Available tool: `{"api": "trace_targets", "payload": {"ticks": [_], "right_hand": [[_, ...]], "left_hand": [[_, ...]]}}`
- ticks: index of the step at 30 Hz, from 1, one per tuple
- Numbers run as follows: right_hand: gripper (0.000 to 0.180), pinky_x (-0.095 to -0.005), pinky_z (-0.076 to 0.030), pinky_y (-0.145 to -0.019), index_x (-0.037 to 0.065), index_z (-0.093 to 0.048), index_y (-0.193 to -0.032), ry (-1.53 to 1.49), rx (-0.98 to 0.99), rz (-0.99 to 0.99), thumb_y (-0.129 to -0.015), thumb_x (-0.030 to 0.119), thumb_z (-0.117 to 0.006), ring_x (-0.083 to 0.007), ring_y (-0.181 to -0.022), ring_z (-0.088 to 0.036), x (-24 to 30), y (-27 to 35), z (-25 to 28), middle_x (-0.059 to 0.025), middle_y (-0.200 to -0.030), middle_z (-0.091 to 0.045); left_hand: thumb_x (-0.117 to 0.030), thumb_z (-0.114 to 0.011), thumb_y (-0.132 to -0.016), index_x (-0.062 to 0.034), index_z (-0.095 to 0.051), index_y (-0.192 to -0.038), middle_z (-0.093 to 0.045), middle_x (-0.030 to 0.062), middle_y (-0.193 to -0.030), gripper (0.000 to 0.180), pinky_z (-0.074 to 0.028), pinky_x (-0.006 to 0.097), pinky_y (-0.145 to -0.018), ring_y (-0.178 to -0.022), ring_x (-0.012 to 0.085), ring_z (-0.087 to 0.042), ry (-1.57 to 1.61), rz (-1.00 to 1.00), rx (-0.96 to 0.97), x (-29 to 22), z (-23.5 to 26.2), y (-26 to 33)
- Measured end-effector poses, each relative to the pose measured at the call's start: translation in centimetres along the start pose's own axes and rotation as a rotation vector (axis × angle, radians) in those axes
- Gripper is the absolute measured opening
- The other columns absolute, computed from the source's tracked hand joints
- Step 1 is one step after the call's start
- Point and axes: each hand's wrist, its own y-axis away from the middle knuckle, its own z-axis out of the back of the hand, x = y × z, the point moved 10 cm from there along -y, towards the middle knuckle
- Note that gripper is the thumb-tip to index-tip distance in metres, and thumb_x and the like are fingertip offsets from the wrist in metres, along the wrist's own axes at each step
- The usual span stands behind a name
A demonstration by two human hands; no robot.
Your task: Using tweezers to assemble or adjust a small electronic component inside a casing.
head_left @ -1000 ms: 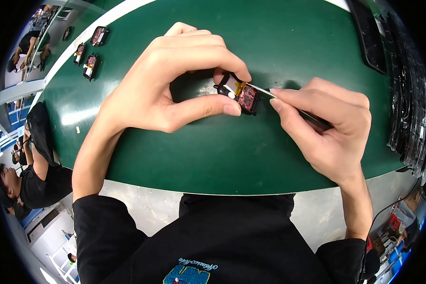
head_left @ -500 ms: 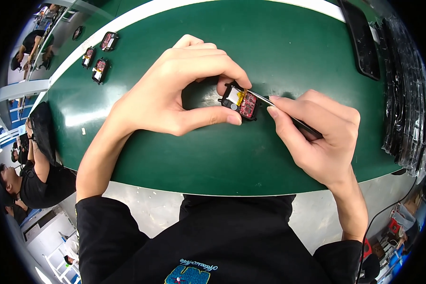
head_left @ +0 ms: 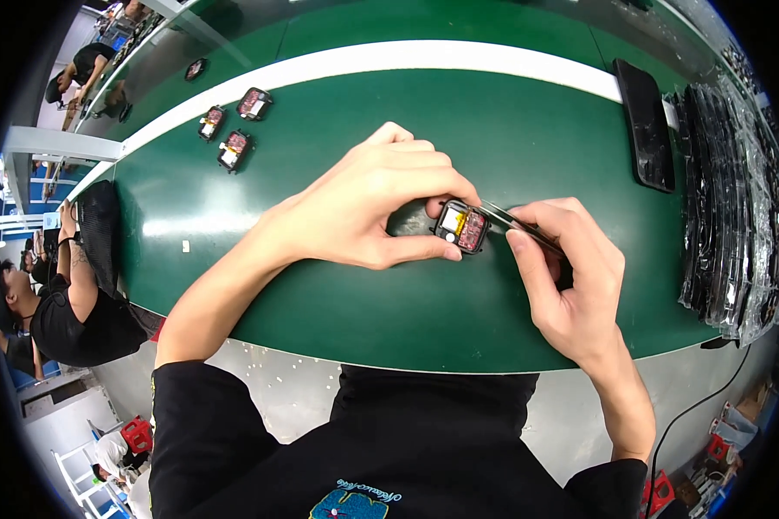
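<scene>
I see a green bench (head_left: 320, 320) with a white stripe (head_left: 424, 59) along its far side. Three small open modules (head_left: 234, 149) lie at far left, near the stripe. A black slab (head_left: 645, 125) lies at far right, and beside it a row of clear-bagged black parts (head_left: 736, 199).

hands (head_left: 459, 233), small module (head_left: 460, 227), tweezers (head_left: 515, 223), green table (head_left: 320, 199)

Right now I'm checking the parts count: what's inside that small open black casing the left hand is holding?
Inside the casing show a yellow part, a red board and a small white round piece. The left hand covers its far edge, and the tweezers in the right hand hide the right side.
</scene>
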Motion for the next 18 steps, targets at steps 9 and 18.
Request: {"api": "trace_targets", "payload": {"ticks": [9,18], "right_hand": [[0.045,-0.038,-0.055,-0.058,0.003,-0.076,-0.122,0.239,0.179,0.035,-0.083,0.016,-0.096,-0.0239,-0.066,-0.07,1.0,-0.7,-2.8,-0.0057,-0.095,-0.067],[0.043,-0.038,-0.056,-0.057,0.005,-0.074,-0.117,0.237,0.097,0.084,-0.082,0.02,-0.095,-0.0255,-0.068,-0.073,4.0,-0.6,3.1,-0.0056,-0.094,-0.068]], "left_hand": [[-0.02,-0.094,-0.079,-0.014,-0.066,-0.15,-0.07,-0.0029,-0.108,0.077,-0.04,0.036,-0.101,-0.097,0.0163,-0.063,0.101,0.086,0.049,0.3,0.3,0.5],[-0.012,-0.087,-0.094,-0.0017,-0.077,-0.127,-0.076,0.015,-0.123,0.036,-0.058,0.04,-0.097,-0.107,0.028,-0.073,-0.313,0.215,-0.345,5.7,14.2,1.8]]}}
